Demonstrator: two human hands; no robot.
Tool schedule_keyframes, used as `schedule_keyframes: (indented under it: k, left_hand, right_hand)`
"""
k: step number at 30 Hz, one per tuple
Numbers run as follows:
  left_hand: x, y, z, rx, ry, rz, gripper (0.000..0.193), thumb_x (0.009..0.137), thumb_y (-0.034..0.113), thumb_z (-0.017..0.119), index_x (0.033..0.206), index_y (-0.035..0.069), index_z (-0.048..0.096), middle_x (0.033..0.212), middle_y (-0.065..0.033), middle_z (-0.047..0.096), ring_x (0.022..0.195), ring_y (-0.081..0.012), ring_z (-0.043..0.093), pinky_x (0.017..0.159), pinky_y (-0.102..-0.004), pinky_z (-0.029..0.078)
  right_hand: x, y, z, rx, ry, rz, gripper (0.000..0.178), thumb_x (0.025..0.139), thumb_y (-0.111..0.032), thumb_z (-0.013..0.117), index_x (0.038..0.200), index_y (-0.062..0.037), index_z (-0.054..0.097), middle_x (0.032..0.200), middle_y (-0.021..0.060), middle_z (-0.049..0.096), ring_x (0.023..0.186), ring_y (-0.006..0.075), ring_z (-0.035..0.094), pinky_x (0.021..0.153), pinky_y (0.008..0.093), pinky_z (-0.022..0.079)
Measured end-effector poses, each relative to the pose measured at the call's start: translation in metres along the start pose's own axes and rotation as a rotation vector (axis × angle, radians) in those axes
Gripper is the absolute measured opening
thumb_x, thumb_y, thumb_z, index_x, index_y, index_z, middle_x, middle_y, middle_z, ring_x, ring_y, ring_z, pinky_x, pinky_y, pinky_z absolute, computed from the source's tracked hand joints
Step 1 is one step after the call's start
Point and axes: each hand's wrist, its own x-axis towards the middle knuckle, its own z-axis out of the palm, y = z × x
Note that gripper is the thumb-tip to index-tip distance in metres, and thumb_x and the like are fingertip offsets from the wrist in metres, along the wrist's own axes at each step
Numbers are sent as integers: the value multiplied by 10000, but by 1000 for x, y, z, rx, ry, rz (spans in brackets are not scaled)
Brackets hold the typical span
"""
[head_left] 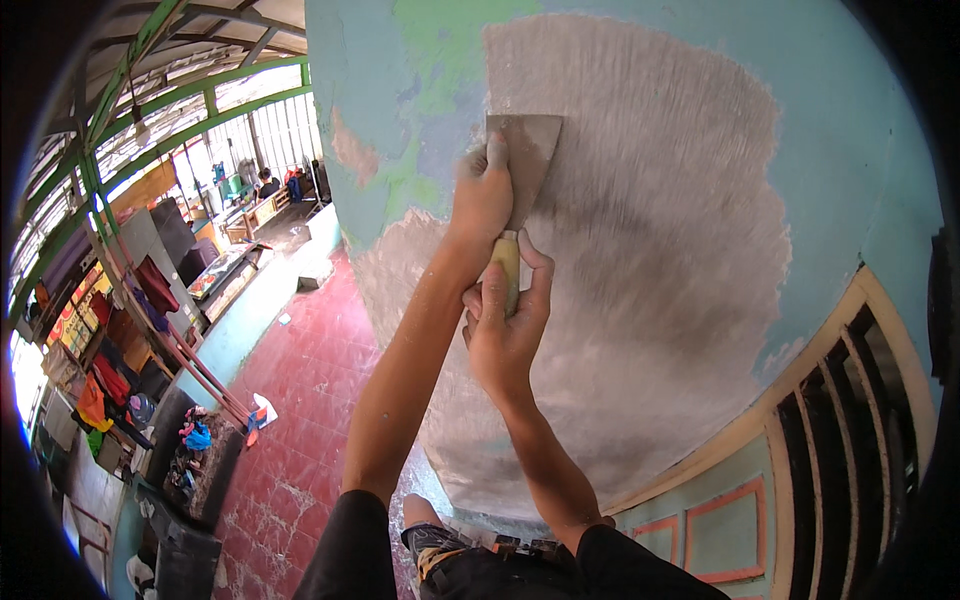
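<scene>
A wide, flat putty knife [535, 150] with a pale yellow handle is held upright against the wall, its broad edge at the top. My right hand [510, 335] is wrapped around the handle, thumb along its front. Higher up, my left hand [483, 195] is closed at the left side of the blade, thumb on the metal; its other fingers are partly hidden. Behind the tool spreads a large patch of grey-brown plaster [640, 200], streaked and darker in the middle. The blade's top corner lies near the patch's left border, beside the blue-green painted wall [345, 60].
Right of the patch are a barred window [850, 400] and a panelled door [725, 530] with orange trim. To the left, a red tiled floor [300, 400] is marked with white residue. Beyond stand a cluttered bench [195, 470], hanging clothes [95, 400] and a distant person [267, 184].
</scene>
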Motion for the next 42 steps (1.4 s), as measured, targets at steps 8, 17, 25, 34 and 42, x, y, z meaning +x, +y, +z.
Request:
schedule_keyframes:
  k: [8,17,25,34,42]
  left_hand:
    - [7,11,2,-1,42,44,480,1013,337,414,954,-91,623,796,-78,616,729,-121,539,672,-294,451]
    - [17,16,1,-10,16,37,482,1009,333,417,967,-104,616,821,-107,624,792,-156,563,742,-331,458]
    - [8,12,6,-18,47,32,463,1000,334,434,873,-80,597,747,-112,590,723,-137,528,665,-348,440]
    - [13,7,10,-52,54,61,459,994,328,440,871,-85,599,718,-113,590,692,-165,547,654,-360,447]
    - [20,9,7,18,52,72,454,990,318,448,914,-93,626,768,-144,637,741,-190,594,693,-361,467]
  right_hand:
    - [8,-3,2,-99,-2,-17,307,1011,-186,436,1298,-109,357,630,-30,460,503,5,391,398,177,286]
    - [16,-13,6,-97,2,12,315,1015,-212,429,1310,-123,363,644,-27,462,498,9,388,393,186,277]
    - [10,-20,5,-59,28,99,312,1019,-231,423,1307,-128,362,646,-31,448,494,18,369,402,206,259]
    - [10,-30,6,-105,32,123,312,1018,-244,436,1303,-140,365,652,-27,443,501,18,368,414,204,253]
    - [14,-30,11,-19,38,119,360,1006,-196,456,1313,-54,333,731,-1,474,560,27,425,406,182,294]
